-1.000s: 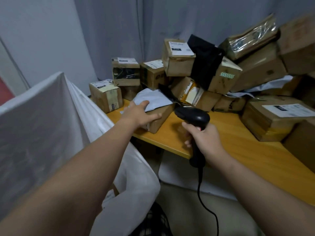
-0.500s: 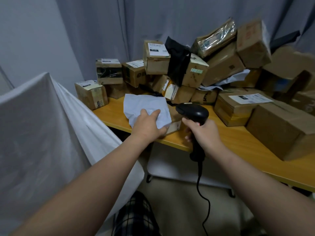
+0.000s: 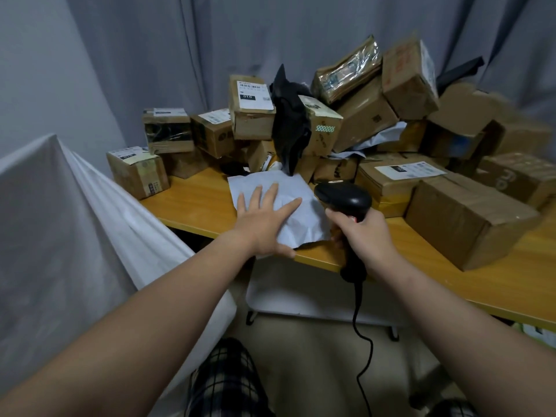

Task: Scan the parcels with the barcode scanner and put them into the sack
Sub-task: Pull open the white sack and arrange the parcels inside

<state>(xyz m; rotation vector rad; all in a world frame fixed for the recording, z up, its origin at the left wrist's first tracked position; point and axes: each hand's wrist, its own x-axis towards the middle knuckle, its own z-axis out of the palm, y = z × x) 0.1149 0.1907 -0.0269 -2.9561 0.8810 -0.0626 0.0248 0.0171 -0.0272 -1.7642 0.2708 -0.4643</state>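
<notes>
A flat white poly-bag parcel lies at the front edge of the wooden table. My left hand rests flat on it, fingers spread and straight. Just to its right, my right hand grips the handle of a black corded barcode scanner, whose head points toward the parcel pile. The white sack stands open at the left, beside the table. A heap of cardboard parcels fills the back of the table.
A small labelled box sits at the table's left end near the sack. A large brown box and a labelled flat box lie right of the scanner. A black bag hangs in the heap. Grey curtains hang behind.
My left hand has opened from gripping the white parcel to lying flat on it. The parcel lies flatter at the table's front edge. The scanner hand has barely moved.
</notes>
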